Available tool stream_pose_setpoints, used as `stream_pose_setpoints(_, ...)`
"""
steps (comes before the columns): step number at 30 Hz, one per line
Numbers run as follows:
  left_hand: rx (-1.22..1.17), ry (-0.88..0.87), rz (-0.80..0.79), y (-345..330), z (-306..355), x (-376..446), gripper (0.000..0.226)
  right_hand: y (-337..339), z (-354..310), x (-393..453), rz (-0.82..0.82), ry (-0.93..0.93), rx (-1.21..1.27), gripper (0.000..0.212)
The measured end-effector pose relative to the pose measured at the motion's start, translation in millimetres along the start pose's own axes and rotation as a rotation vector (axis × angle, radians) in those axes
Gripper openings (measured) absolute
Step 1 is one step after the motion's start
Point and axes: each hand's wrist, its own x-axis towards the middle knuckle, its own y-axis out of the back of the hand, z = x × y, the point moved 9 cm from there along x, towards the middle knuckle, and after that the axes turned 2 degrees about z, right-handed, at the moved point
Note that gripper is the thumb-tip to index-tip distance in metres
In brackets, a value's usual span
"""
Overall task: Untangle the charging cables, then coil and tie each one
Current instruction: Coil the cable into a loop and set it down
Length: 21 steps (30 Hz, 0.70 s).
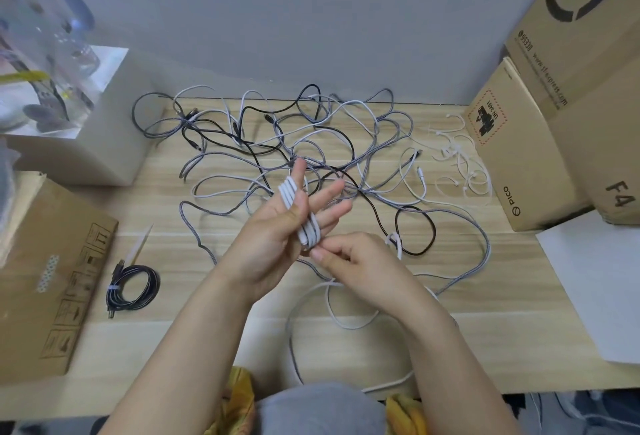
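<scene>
My left hand point(277, 226) is raised over the table with its fingers spread, and a white cable point(294, 199) is wound in several turns around them. My right hand point(360, 261) pinches the same cable just below the coil, at its lower end. The rest of the white cable point(332, 310) trails in a loop across the table toward its front edge. Behind my hands lies a tangle of black, grey and white cables point(311, 143). A black cable point(135, 287), coiled and tied with a white tie, lies at the left.
Loose white cable ties point(460, 160) lie at the back right, one more tie point(138, 244) near the black coil. Cardboard boxes point(519, 157) stand at the right, a flat carton point(52, 268) at the left, a white box point(104, 143) at the back left, white paper point(602, 282) at the right edge.
</scene>
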Motion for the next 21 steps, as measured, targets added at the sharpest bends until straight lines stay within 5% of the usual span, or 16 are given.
stream_pose_setpoints(3,0.17,0.013,0.033,6,-7,0,0.065,0,3,-1,-0.009,-0.034,-0.161,0.043)
stream_pose_setpoints(6,0.532,-0.008,0.094,20,-10,3,0.062,-1,0,-6,-0.032,-0.033,-0.198,0.024)
stream_pose_setpoints(11,1.042,0.101,0.0,30,-19,-5,0.027,24,-9,-9,0.142,0.001,-0.225,0.01)
stream_pose_setpoints(16,0.924,0.329,-0.19,18,-30,-16,0.071,46,-6,-10,0.354,-0.011,-0.088,0.026)
stream_pose_setpoints(21,0.432,0.346,-0.414,-6,-25,-25,0.032,43,-2,-5,0.35,-0.008,0.203,0.025)
